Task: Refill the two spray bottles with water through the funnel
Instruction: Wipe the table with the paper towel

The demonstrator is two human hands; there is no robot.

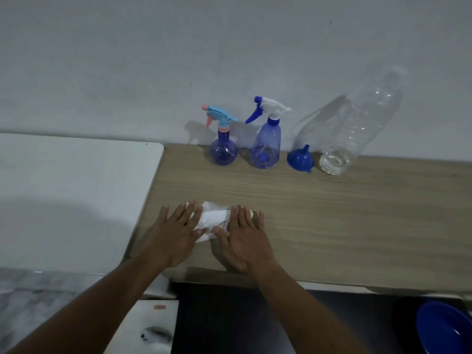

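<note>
L hand (173,236) & R hand (245,238) lie flat, fingers straight, pressing a white cloth (213,221) on the table (332,213). Round spray bottle (223,149) at 12 o'clock, tall spray bottle (265,146) & funnel (301,159) at 1, water bottle (357,129) at 2

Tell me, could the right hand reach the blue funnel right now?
Probably yes: only bare tabletop lies between the right hand, flat on a white tissue, and the funnel.
</note>
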